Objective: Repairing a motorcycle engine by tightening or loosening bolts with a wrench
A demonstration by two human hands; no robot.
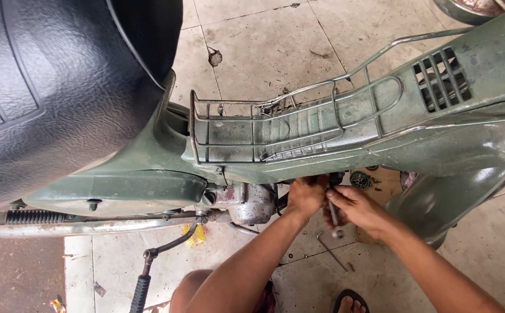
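Left hand [305, 196] is closed round something under the frame [322, 156], just right of the engine [246, 203]; what's gripped can't be made out. A metal tool [334, 217] is gripped by the right hand [356, 210]. Work looks midway, parts scattered on the floor [264, 52].

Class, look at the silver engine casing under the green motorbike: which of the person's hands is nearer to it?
Left. The left hand is just beside the engine casing; the right hand, gripping a metal tool, lies farther away.
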